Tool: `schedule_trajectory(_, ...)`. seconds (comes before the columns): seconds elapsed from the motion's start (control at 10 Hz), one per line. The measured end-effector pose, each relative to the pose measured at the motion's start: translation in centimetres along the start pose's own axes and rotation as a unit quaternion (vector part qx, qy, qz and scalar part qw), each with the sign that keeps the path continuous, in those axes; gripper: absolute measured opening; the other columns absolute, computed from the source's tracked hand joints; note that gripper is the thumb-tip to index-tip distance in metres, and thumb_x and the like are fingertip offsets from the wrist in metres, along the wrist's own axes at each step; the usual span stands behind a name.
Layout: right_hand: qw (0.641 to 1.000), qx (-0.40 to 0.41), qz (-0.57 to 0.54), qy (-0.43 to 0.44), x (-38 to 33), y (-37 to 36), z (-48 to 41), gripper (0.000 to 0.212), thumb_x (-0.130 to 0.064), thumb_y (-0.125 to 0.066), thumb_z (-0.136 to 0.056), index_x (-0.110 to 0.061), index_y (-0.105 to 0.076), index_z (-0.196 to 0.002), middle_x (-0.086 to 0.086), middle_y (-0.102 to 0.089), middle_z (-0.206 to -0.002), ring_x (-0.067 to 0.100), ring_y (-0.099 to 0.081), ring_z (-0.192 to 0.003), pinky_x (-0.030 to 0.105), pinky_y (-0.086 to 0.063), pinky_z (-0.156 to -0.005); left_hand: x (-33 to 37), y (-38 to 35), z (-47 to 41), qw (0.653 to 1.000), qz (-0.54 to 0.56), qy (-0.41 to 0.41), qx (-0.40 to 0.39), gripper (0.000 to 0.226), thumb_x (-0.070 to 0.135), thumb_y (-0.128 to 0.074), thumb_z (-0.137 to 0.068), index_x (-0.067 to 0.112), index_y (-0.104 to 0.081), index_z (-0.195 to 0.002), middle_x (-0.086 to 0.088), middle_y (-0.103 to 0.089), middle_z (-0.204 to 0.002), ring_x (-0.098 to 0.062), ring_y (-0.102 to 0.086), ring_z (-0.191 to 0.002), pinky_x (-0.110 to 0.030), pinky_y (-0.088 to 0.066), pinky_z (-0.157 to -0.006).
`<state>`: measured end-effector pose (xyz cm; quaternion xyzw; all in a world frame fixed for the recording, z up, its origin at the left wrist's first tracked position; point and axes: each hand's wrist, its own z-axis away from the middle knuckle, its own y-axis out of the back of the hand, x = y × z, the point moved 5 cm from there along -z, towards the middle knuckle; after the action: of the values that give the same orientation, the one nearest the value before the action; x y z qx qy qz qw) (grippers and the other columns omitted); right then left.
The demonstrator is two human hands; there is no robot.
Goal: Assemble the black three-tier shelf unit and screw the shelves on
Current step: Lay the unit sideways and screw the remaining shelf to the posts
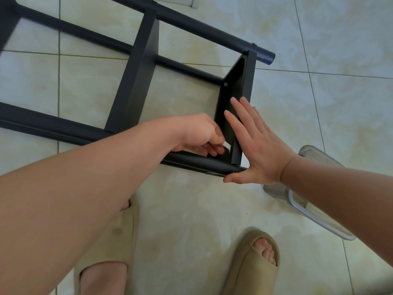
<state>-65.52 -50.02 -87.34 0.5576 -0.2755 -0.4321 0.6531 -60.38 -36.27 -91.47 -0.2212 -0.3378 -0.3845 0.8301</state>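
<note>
The black shelf unit (140,67) lies on its side on the tiled floor, its round posts running from upper left to lower right. The end shelf (239,86) stands on edge between the posts, a screw head (225,84) showing on its inner face. My right hand (253,143) lies flat against that shelf's outer side with straight fingers, thumb on the near post (191,161). My left hand (202,135) is curled inside the corner where shelf meets near post, pinching something small and pale; what it is I cannot tell. A middle shelf (138,81) sits further left.
A clear plastic container (308,201) lies on the floor under my right forearm. My two feet in beige slippers (253,265) stand at the bottom of the view. Pale floor tiles (340,60) surround the unit.
</note>
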Motion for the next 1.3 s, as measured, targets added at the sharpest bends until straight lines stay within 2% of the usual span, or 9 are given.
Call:
schedule_trajectory(0.1, 1.0, 0.0, 0.0, 0.0, 0.0, 0.0, 0.0, 0.13, -0.091, -0.044, -0.074, 0.002, -0.012, -0.159, 0.022, 0.001, -0.167, 0.037, 0.008, -0.155, 0.055, -0.007, -0.126, 0.1, 0.0, 0.2, 1.0, -0.023, -0.002, -0.003, 0.015, 0.012, -0.056, -0.099, 0.016, -0.064, -0.086, 0.006, -0.074, -0.071, -0.006, -0.069, -0.071, -0.025, -0.052, -0.071)
schedule_trajectory(0.5, 1.0, 0.007, -0.001, 0.003, 0.1, -0.2, 0.0, 0.129, -0.091, -0.043, -0.074, 0.001, -0.012, -0.159, 0.023, 0.0, -0.167, 0.038, 0.007, -0.155, 0.055, -0.008, -0.125, 0.2, 0.0, 0.8, 0.993, -0.118, -0.003, -0.023, 0.016, 0.01, -0.059, -0.098, 0.016, -0.066, -0.084, 0.005, -0.073, -0.074, -0.008, -0.067, -0.073, -0.03, -0.053, -0.083)
schedule_trajectory(0.6, 1.0, 0.008, -0.003, 0.003, 0.1, -0.2, 0.0, 0.129, -0.091, -0.043, -0.074, 0.002, -0.012, -0.159, 0.023, -0.001, -0.167, 0.038, 0.006, -0.155, 0.055, -0.008, -0.125, 0.3, 0.0, 0.9, 0.988, -0.152, -0.006, -0.029, 0.016, 0.011, -0.061, -0.097, 0.017, -0.068, -0.083, 0.004, -0.073, -0.077, -0.008, -0.065, -0.071, -0.025, -0.05, -0.074)
schedule_trajectory(0.8, 1.0, 0.007, -0.004, 0.002, 0.1, -0.2, 0.0, 0.129, -0.091, -0.043, -0.074, 0.002, -0.013, -0.159, 0.023, 0.0, -0.167, 0.038, 0.006, -0.155, 0.055, -0.008, -0.125, 0.2, 0.3, 0.8, 0.973, -0.226, -0.017, -0.032, 0.012, 0.024, -0.07, -0.091, 0.03, -0.07, -0.08, 0.005, -0.071, -0.08, -0.013, -0.064, -0.08, -0.03, -0.051, -0.083)
schedule_trajectory(0.9, 1.0, 0.009, -0.006, 0.003, 0.1, -0.2, 0.0, 0.129, -0.09, -0.044, -0.074, 0.002, -0.014, -0.158, 0.023, -0.001, -0.166, 0.039, 0.006, -0.155, 0.056, -0.008, -0.125, 0.0, 0.9, 0.7, 0.986, -0.164, -0.028, -0.011, 0.007, 0.018, -0.074, -0.088, 0.024, -0.072, -0.085, 0.001, -0.077, -0.08, -0.012, -0.071, -0.077, -0.027, -0.056, -0.076)
schedule_trajectory(1.0, 1.0, 0.011, -0.005, 0.004, 0.1, -0.2, 0.0, 0.129, -0.09, -0.044, -0.074, 0.002, -0.014, -0.158, 0.024, -0.001, -0.166, 0.039, 0.005, -0.155, 0.057, -0.009, -0.125, 0.4, 1.2, 0.3, 0.982, -0.178, -0.055, 0.024, 0.009, 0.017, -0.075, -0.085, 0.025, -0.073, -0.083, 0.006, -0.074, -0.071, -0.004, -0.069, -0.066, -0.028, -0.059, -0.074)
schedule_trajectory(1.1, 1.0, 0.01, -0.003, 0.004, 0.1, -0.2, 0.0, 0.129, -0.091, -0.044, -0.074, 0.002, -0.014, -0.158, 0.024, -0.001, -0.166, 0.039, 0.005, -0.155, 0.057, -0.009, -0.125, 0.8, 1.0, 0.1, 0.977, -0.198, -0.064, 0.041, 0.018, 0.02, -0.071, -0.087, 0.035, -0.071, -0.077, 0.019, -0.066, -0.066, 0.006, -0.061, -0.063, -0.022, -0.05, -0.069)
schedule_trajectory(1.2, 1.0, 0.011, -0.001, 0.005, 0.2, -0.2, 0.0, 0.129, -0.091, -0.044, -0.074, 0.002, -0.015, -0.158, 0.024, -0.001, -0.166, 0.039, 0.005, -0.155, 0.056, -0.009, -0.125, 0.4, 0.2, -0.2, 0.997, -0.076, -0.016, 0.012, 0.011, 0.02, -0.069, -0.091, 0.028, -0.07, -0.083, 0.012, -0.068, -0.077, -0.005, -0.066, -0.081, -0.026, -0.054, -0.075)
schedule_trajectory(1.3, 1.0, 0.01, -0.003, 0.004, 0.2, -0.2, 0.0, 0.129, -0.09, -0.046, -0.074, 0.002, -0.015, -0.158, 0.024, -0.002, -0.166, 0.039, 0.006, -0.155, 0.055, -0.008, -0.125, 0.1, -0.4, -0.1, 0.997, 0.054, 0.053, -0.015, 0.005, 0.019, -0.067, -0.094, 0.014, -0.066, -0.096, 0.004, -0.074, -0.078, -0.011, -0.072, -0.082, -0.029, -0.059, -0.077)
